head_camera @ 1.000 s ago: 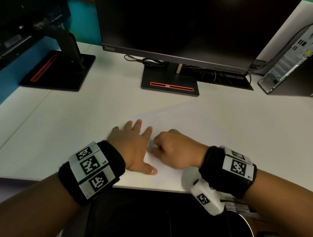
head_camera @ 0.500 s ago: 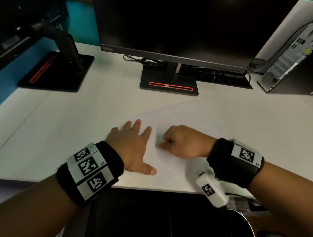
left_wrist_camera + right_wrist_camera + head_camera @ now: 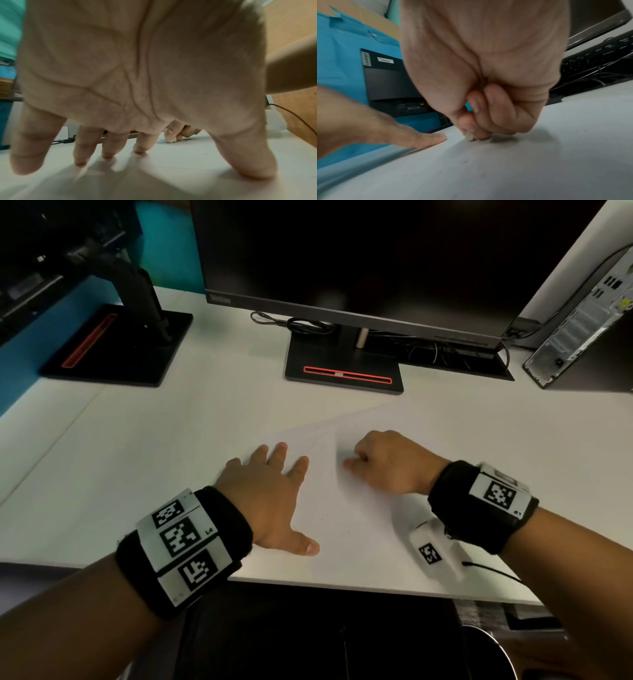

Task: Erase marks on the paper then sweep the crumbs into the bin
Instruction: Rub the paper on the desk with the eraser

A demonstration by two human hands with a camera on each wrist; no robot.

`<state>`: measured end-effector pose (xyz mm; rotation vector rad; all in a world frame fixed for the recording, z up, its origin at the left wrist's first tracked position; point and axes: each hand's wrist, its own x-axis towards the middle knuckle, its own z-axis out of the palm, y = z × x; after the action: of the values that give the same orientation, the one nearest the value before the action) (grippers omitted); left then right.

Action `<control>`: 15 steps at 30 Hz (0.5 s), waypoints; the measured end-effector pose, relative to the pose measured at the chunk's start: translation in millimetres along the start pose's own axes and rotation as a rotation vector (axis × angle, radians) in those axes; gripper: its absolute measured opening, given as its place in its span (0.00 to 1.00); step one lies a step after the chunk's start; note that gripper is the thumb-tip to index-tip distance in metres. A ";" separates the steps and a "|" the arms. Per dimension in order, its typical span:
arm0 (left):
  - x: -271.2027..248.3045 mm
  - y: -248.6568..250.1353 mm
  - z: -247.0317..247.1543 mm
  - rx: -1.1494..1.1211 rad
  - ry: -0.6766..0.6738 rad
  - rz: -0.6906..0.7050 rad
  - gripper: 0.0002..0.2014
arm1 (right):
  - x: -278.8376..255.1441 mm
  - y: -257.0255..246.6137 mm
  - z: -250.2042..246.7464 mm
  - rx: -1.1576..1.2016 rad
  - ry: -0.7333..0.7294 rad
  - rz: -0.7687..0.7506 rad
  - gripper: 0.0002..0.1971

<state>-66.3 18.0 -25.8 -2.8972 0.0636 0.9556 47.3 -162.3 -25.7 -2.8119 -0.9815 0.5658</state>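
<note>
Two hands on white paper sheet (image 3: 346, 508) | left hand (image 3: 270, 494) flat, fingers spread, pinning sheet's left part | right hand (image 3: 387, 463) pinching small white eraser (image 3: 469, 137), now further right across sheet than a second ago | judged: erasing ongoing, sweeping pending, bin unclear.

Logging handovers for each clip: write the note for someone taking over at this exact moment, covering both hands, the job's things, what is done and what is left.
Left hand: flat, fingers spread, pressing the paper down on the white desk.
Right hand: fingers curled, pinching a small white eraser with its tip on the sheet.
Done: erasing is under way; a few dark specks lie on the paper near the hands.
Left: finish any remaining marks (too faint to judge here), then sweep the crumbs into the bin, whose rim shows below the desk edge on the right.
</note>
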 end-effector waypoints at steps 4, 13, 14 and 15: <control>1.1 -0.7 1.1 -0.008 0.003 0.003 0.64 | -22.0 -19.1 10.4 -0.001 -0.171 -0.152 0.23; -1.2 -0.9 1.6 -0.013 -0.016 0.006 0.69 | -39.7 18.8 -3.0 0.593 0.041 0.185 0.20; -1.0 -0.4 1.9 -0.016 -0.019 0.006 0.69 | -49.5 11.5 2.1 0.847 -0.024 0.189 0.17; -0.3 0.5 1.9 -0.016 -0.020 0.006 0.70 | -59.5 2.4 8.9 1.097 -0.122 0.202 0.13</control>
<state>-67.7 17.7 -27.2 -2.9031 0.0643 0.9906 2.4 -201.2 -16.0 -1.8832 -0.2214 0.9338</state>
